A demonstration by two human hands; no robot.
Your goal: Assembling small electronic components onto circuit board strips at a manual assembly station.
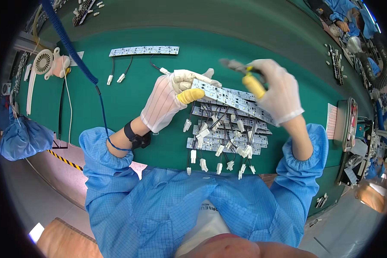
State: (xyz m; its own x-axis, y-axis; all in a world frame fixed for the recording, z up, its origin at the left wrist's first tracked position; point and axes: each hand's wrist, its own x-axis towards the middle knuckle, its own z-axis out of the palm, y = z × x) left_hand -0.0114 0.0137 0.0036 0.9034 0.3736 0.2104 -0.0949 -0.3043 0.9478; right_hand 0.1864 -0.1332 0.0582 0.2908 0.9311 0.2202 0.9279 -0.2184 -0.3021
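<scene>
My left hand [170,99], in a white glove with a yellow thumb cot, holds up one end of a long white circuit board strip [228,98]. My right hand [278,88], also gloved, grips a tool with yellow handles [253,84] above the strip's other end. Beneath both hands lies a pile of similar strips [225,137] with black wires and white plug connectors hanging toward me on the green table [133,94].
Another board strip [144,50] with two wired connectors lies at the far middle. A white desk fan [45,64] stands far left, with a blue coiled cord [69,43] running down to a black wrist strap. A blue bag sits at the left edge. Another person works at far right.
</scene>
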